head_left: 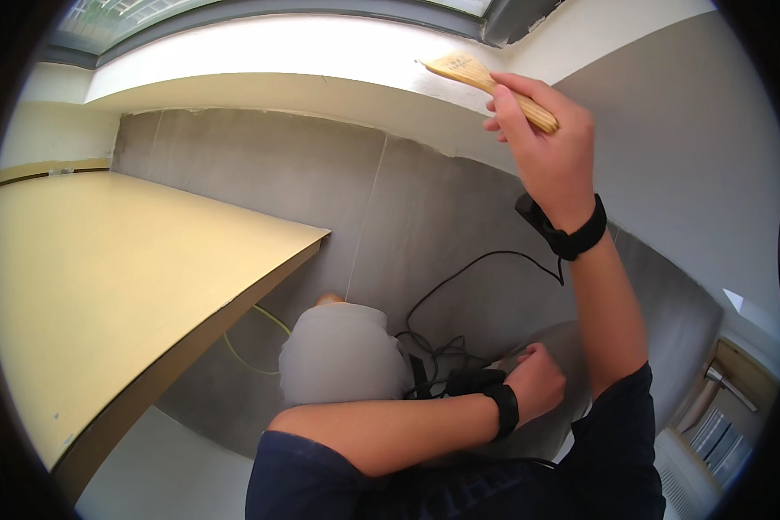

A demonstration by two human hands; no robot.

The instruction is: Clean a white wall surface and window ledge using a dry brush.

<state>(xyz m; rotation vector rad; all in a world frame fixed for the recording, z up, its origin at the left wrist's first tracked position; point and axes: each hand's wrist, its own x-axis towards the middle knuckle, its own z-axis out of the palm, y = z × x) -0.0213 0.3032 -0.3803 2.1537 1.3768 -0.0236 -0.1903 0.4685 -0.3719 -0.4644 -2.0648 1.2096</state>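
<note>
Wooden-handled tool [487, 84], perhaps a brush though no bristles can be made out, is in the raised right hand [542, 130], with thumb and fingers pinching the rear of its handle. Its broad end points left across the white ledge [277, 82] below the window frame [260, 19], near the corner with the side wall [667, 130]; whether it touches the ledge, I cannot tell. For good control, I would grip a little nearer the broad end, lay that end evenly along the ledge and stroke lightly, letting the wrist turn rather than the whole arm. A black strap [589, 232] with a small dark device rings the right wrist, so that bulk is best held off the wall. Lower down, the left hand [537, 386] is curled beside the person's leg; its fingers are mostly hidden, so I cannot tell whether it grips anything. Used as a steady support, it would help the reach. Black cable [446, 277] loops over the grey tiling [251, 160] beyond the knees, and slack there should be watched, as it could snag. Farther left, the pale yellow surface [147, 286] spreads out, with a thin yellowish cord [273, 318] just beside its edge.
</note>
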